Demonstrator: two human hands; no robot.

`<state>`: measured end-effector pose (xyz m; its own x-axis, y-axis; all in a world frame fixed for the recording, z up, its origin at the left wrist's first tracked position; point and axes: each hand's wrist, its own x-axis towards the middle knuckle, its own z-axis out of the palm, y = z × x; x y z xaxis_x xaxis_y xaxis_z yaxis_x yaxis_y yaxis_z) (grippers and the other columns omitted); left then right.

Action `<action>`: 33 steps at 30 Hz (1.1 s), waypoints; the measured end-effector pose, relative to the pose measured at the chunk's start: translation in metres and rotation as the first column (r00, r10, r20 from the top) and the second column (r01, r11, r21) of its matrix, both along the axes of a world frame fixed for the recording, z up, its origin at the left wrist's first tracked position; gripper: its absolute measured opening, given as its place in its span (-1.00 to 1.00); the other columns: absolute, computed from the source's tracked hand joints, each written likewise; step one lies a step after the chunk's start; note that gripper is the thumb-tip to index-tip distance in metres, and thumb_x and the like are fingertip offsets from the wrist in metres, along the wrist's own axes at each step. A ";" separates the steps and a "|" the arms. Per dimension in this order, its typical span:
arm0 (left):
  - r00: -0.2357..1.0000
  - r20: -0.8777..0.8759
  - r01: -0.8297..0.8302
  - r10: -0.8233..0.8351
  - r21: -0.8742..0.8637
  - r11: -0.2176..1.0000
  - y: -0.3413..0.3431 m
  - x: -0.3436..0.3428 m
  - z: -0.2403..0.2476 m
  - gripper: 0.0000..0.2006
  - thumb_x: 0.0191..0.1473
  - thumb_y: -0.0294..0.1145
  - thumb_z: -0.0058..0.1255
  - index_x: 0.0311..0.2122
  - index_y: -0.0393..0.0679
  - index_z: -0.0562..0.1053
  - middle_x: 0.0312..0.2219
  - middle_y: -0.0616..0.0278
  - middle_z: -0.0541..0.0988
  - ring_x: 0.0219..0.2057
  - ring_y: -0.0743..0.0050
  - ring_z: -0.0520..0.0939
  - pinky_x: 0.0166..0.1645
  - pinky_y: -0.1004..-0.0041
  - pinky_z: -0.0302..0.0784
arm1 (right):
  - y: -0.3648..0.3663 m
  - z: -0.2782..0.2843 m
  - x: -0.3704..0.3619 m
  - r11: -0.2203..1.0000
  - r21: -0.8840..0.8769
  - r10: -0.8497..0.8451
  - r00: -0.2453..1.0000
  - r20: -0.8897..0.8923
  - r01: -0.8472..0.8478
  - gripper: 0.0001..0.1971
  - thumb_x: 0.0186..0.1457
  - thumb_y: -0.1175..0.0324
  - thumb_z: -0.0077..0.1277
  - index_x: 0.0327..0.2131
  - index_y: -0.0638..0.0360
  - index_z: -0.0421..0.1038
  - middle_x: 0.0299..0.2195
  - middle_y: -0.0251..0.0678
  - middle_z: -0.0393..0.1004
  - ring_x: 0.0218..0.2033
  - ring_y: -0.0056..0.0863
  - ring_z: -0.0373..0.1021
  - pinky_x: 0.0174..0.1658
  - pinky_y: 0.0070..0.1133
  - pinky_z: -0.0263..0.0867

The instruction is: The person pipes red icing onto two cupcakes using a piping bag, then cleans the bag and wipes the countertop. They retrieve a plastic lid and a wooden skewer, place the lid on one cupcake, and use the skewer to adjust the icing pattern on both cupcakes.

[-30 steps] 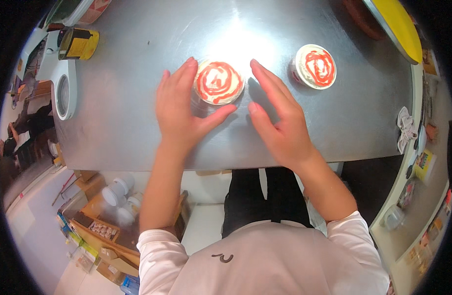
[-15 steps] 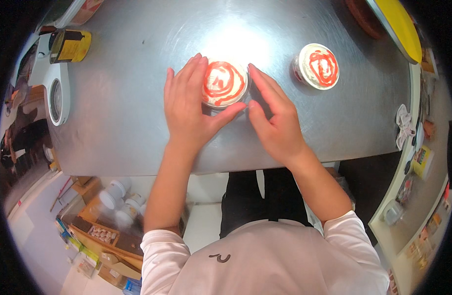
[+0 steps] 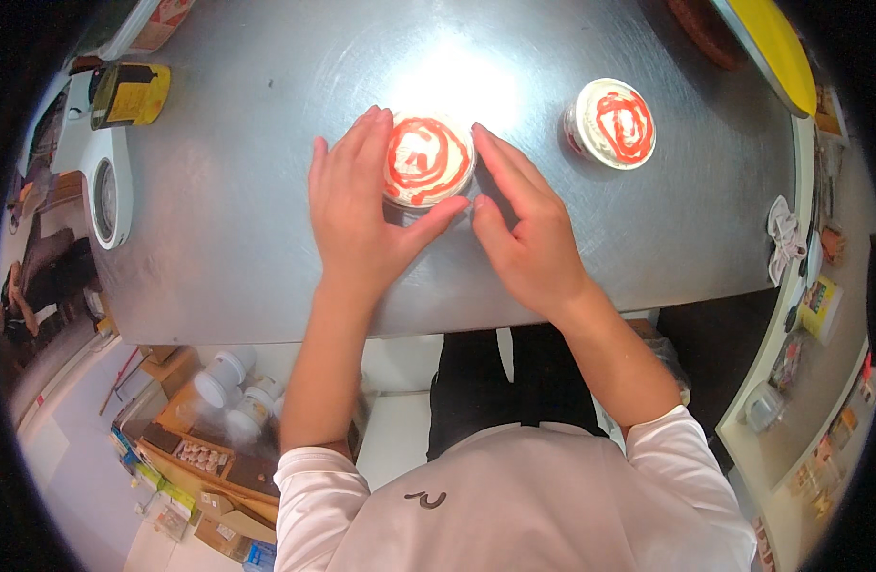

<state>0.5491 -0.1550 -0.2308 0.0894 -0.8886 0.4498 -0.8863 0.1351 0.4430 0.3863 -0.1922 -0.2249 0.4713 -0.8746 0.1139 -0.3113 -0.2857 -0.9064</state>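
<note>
A round dessert cup (image 3: 428,160), topped with white cream and a red sauce swirl, stands upright on the metal table. My left hand (image 3: 354,195) curves along its left side, with the thumb across the near edge. On the right side, my right hand (image 3: 533,224) has its fingertips at the rim and its thumb near the left thumb. Together the two hands encircle the cup. How firmly the right fingers press cannot be told. A second cup (image 3: 617,126) with similar cream and red sauce stands apart, farther right.
The metal table (image 3: 237,257) carries a white kitchen scale (image 3: 121,195) and a yellow-black tin (image 3: 133,95) at the left. A yellow rounded object (image 3: 772,57) is at the far right. A crumpled white cloth (image 3: 783,238) lies by the right edge. White tubs (image 3: 223,377) stand below, left.
The whole view has shifted slightly. My hands and the nearer cup sit a little farther left in the picture, with the hands still around the cup.
</note>
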 end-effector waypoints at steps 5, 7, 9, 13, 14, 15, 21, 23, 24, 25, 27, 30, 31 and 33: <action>1.000 0.004 0.000 0.000 0.000 1.000 0.001 0.000 -0.003 -0.19 -0.40 0.00 0.23 0.01 -0.16 0.22 -0.11 0.09 0.39 -0.10 0.18 0.41 0.02 -0.04 0.11 | 0.000 -0.001 0.001 1.000 0.007 -0.001 1.000 -0.007 0.002 -0.54 -0.10 0.54 -0.17 -0.03 0.46 0.15 -0.04 0.04 0.22 0.00 -0.16 0.18 0.04 -0.46 0.09; 1.000 0.005 0.002 -0.003 0.004 1.000 0.000 0.001 -0.004 -0.19 -0.39 0.01 0.23 0.01 -0.16 0.22 -0.11 0.09 0.39 -0.10 0.18 0.41 0.02 -0.04 0.11 | 0.000 -0.001 0.001 1.000 0.015 -0.006 1.000 -0.008 0.006 -0.54 -0.10 0.54 -0.17 -0.03 0.46 0.15 -0.04 0.04 0.22 0.00 -0.16 0.18 0.04 -0.46 0.10; 1.000 0.006 0.007 -0.007 0.010 1.000 0.000 0.001 -0.005 -0.19 -0.39 0.01 0.22 0.01 -0.16 0.22 -0.11 0.09 0.38 -0.10 0.18 0.41 0.02 -0.04 0.11 | 0.000 -0.003 0.001 1.000 0.018 -0.011 1.000 -0.007 0.011 -0.54 -0.10 0.54 -0.17 -0.03 0.46 0.15 -0.05 0.04 0.22 0.00 -0.16 0.18 0.04 -0.46 0.10; 0.999 -0.036 0.006 -0.005 0.024 1.000 0.000 0.000 -0.007 -0.19 -0.40 -0.02 0.24 0.01 -0.16 0.22 -0.10 0.09 0.37 -0.10 0.16 0.40 0.01 -0.01 0.13 | 0.000 -0.006 0.001 0.998 0.054 -0.020 1.000 0.022 0.019 -0.56 -0.07 0.51 -0.16 -0.05 0.46 0.16 -0.06 0.03 0.24 -0.03 -0.16 0.20 0.03 -0.47 0.11; 0.998 -0.060 0.011 -0.009 0.025 1.000 0.000 0.000 -0.008 -0.19 -0.40 -0.03 0.24 0.01 -0.16 0.22 -0.10 0.09 0.37 -0.11 0.15 0.40 0.01 0.00 0.13 | 0.001 -0.008 0.001 0.996 0.089 -0.033 0.998 0.053 0.028 -0.58 -0.05 0.50 -0.16 -0.05 0.46 0.17 -0.08 0.02 0.25 -0.04 -0.18 0.22 0.02 -0.48 0.12; 0.996 -0.084 0.015 -0.013 0.025 1.000 0.000 0.001 -0.009 -0.19 -0.40 -0.03 0.24 0.01 -0.17 0.21 -0.10 0.09 0.37 -0.11 0.14 0.40 0.01 0.01 0.14 | 0.000 -0.010 0.002 0.992 0.125 -0.046 0.995 0.084 0.035 -0.59 -0.03 0.48 -0.15 -0.06 0.46 0.18 -0.09 0.01 0.27 -0.05 -0.20 0.24 0.01 -0.50 0.13; 0.967 -0.256 0.033 -0.022 0.040 0.999 0.000 -0.001 -0.014 -0.16 -0.40 -0.08 0.27 0.02 -0.21 0.17 -0.07 0.04 0.30 -0.09 0.08 0.35 -0.02 0.19 0.21 | -0.016 -0.011 0.017 0.858 0.514 -0.211 0.912 0.353 0.000 -0.62 0.11 0.35 -0.19 -0.07 0.45 0.20 -0.15 -0.13 0.35 -0.15 -0.52 0.29 -0.08 -0.64 0.19; 0.935 -0.353 0.009 0.022 0.084 0.996 0.001 -0.003 -0.013 -0.13 -0.41 -0.08 0.28 0.04 -0.23 0.13 -0.06 0.03 0.27 -0.08 0.10 0.32 -0.02 0.23 0.21 | -0.018 -0.012 0.019 0.850 0.526 -0.202 0.911 0.358 -0.018 -0.62 0.11 0.34 -0.19 -0.06 0.45 0.20 -0.15 -0.15 0.35 -0.14 -0.55 0.28 -0.09 -0.64 0.20; 0.915 -0.400 -0.002 0.045 0.107 0.994 0.002 -0.004 -0.013 -0.11 -0.41 -0.09 0.28 0.05 -0.25 0.11 -0.05 0.02 0.25 -0.07 0.10 0.31 -0.02 0.25 0.21 | -0.019 -0.012 0.020 0.846 0.532 -0.198 0.911 0.361 -0.027 -0.62 0.12 0.34 -0.19 -0.06 0.44 0.20 -0.15 -0.16 0.35 -0.14 -0.56 0.27 -0.09 -0.64 0.21; 0.913 -0.404 0.006 0.055 0.148 0.989 0.002 -0.003 -0.013 -0.09 -0.41 -0.09 0.28 0.06 -0.25 0.09 -0.05 0.02 0.24 -0.06 0.11 0.30 -0.02 0.26 0.21 | -0.019 -0.012 0.020 0.843 0.537 -0.206 0.909 0.364 -0.024 -0.62 0.11 0.34 -0.19 -0.06 0.45 0.21 -0.16 -0.16 0.36 -0.15 -0.56 0.28 -0.09 -0.64 0.20; 0.909 -0.411 0.021 0.077 0.229 0.973 0.001 -0.001 -0.014 -0.07 -0.41 -0.10 0.29 0.07 -0.27 0.05 -0.04 0.02 0.23 -0.06 0.12 0.29 -0.02 0.27 0.21 | -0.019 -0.013 0.020 0.838 0.545 -0.220 0.903 0.368 -0.018 -0.62 0.11 0.35 -0.18 -0.06 0.45 0.21 -0.17 -0.16 0.37 -0.16 -0.56 0.28 -0.09 -0.64 0.20; 0.859 -0.503 0.040 0.094 0.249 0.968 0.002 -0.001 -0.016 -0.06 -0.40 -0.08 0.27 0.08 -0.25 0.05 -0.03 0.01 0.22 0.01 0.02 0.22 0.06 0.19 0.10 | -0.019 -0.014 0.020 0.834 0.552 -0.220 0.911 0.349 -0.010 -0.62 0.11 0.37 -0.19 -0.05 0.44 0.19 -0.15 -0.16 0.35 -0.14 -0.54 0.27 -0.07 -0.63 0.19; 0.872 -0.475 0.017 0.115 0.265 0.964 0.002 -0.002 -0.018 -0.07 -0.40 -0.06 0.27 0.08 -0.25 0.05 -0.02 0.00 0.21 0.04 -0.01 0.17 0.09 0.16 0.03 | -0.020 -0.016 0.020 0.841 0.541 -0.213 0.915 0.341 -0.006 -0.62 0.10 0.37 -0.19 -0.04 0.43 0.19 -0.14 -0.16 0.34 -0.13 -0.54 0.26 -0.06 -0.63 0.18; 0.897 -0.414 -0.028 0.155 0.298 0.954 0.004 -0.005 -0.019 -0.07 -0.39 -0.03 0.25 0.08 -0.24 0.05 0.00 -0.01 0.20 0.10 -0.09 0.08 0.15 0.09 -0.10 | -0.021 -0.018 0.020 0.854 0.521 -0.203 0.922 0.330 0.002 -0.62 0.10 0.38 -0.18 -0.04 0.41 0.18 -0.12 -0.15 0.33 -0.11 -0.52 0.25 -0.05 -0.62 0.18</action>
